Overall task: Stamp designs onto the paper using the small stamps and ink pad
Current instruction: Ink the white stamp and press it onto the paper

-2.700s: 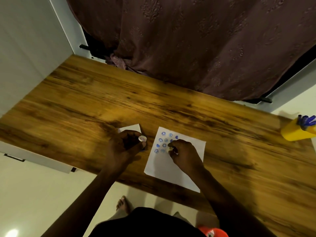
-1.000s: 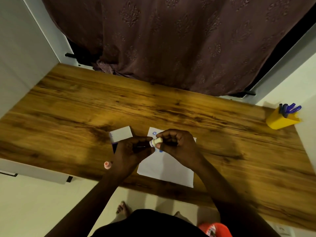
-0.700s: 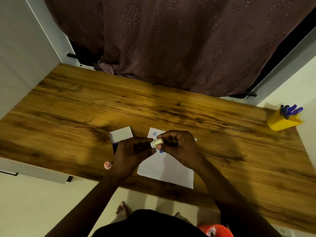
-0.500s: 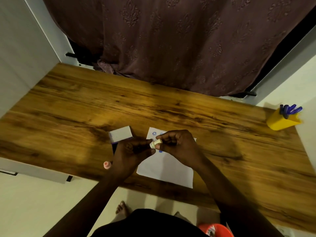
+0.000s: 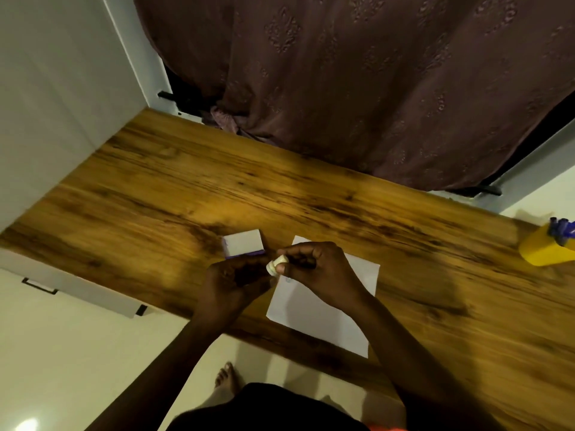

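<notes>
Nearest to the camera, 1 bare foot (image 5: 225,376) stands on the pale smooth floor. Over the near part of the wooden table (image 5: 155,188), with its dark streaked grain, the right hand (image 5: 323,272) pinches the small stamp (image 5: 276,264), a short cream cylinder, between thumb and fingers, above the left edge of the flat white paper (image 5: 323,318). The left hand (image 5: 233,284) is curled just beside it; shadow hides whether it holds anything. Behind lies the ink pad (image 5: 244,244), a white rectangular box with a purple rim. Far right stands a yellow pen holder (image 5: 546,250), and beyond hangs a brown patterned curtain (image 5: 342,88).
</notes>
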`<state>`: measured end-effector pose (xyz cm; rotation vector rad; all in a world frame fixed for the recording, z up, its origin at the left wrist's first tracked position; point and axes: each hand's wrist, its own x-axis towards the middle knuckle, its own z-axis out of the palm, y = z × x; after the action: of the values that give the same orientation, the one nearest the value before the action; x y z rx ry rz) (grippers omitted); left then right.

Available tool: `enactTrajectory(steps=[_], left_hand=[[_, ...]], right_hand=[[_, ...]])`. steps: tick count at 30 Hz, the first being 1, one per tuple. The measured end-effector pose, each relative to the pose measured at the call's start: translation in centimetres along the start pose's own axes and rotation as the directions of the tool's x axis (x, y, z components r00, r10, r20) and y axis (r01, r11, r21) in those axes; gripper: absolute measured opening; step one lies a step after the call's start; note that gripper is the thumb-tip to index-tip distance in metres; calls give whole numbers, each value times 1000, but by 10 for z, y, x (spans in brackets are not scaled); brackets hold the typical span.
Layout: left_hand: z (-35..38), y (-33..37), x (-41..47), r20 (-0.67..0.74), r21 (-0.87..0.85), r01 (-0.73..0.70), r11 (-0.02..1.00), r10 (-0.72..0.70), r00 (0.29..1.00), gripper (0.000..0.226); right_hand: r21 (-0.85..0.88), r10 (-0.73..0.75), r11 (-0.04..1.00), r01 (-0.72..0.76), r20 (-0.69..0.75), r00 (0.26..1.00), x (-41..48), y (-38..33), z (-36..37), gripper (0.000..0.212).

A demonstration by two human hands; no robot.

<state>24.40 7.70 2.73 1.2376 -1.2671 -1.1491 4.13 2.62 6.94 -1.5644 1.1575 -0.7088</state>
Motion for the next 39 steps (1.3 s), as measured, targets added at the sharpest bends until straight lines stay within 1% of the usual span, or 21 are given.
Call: enactTrajectory(steps=[2,4,7,10,13,15,18,24,27,31,35,37,39], left_hand=[[-12,2,-4,-52,-24,8,1000,-10,999,33],[-24,2,-7,-151,-32,18,999,-23,988,33],[-46,-3,-13,-325,72,35,997,-10,946,31],[-67,-8,-19,-447,26,67,997,-49,893,28],[-80,-12,-24,-510,-27,73,997,-76,857,26],[-89,-15,-27,-531,-46,79,996,-91,843,25],[-97,-20,-31,-543,-10,103,995,-92,835,21],[-106,-27,-34,-563,-26,146,989,-135,816,20],[-108,-27,-34,-550,-10,143,990,-125,826,27],[-110,-26,-33,-539,44,151,987,-104,836,29],[-108,-27,-29,-536,105,194,975,-109,837,23],[-107,-26,-27,-531,150,202,968,-94,842,21],[-107,-23,-22,-503,213,187,959,-56,862,23]], right_hand=[[-16,-26,1000,26,14,1000,11,-6,10,33],[-36,-51,998,53,43,998,23,-10,20,33],[-103,-87,990,95,71,994,39,-18,42,34],[-217,-127,964,153,127,984,53,-21,65,34],[-334,-148,919,211,205,967,67,-19,87,27],[-393,-145,886,245,267,953,75,-17,101,26],[-432,-155,851,298,337,929,83,-12,119,28],[-506,-135,791,343,404,905,93,-3,144,22],[-530,-104,783,326,404,909,96,1,150,23],[-540,-83,782,310,404,911,97,6,155,25],[-553,-86,769,321,409,909,96,9,156,30],[-549,-106,770,324,390,915,96,8,152,36],[-536,-119,791,295,338,934,97,5,142,41]])
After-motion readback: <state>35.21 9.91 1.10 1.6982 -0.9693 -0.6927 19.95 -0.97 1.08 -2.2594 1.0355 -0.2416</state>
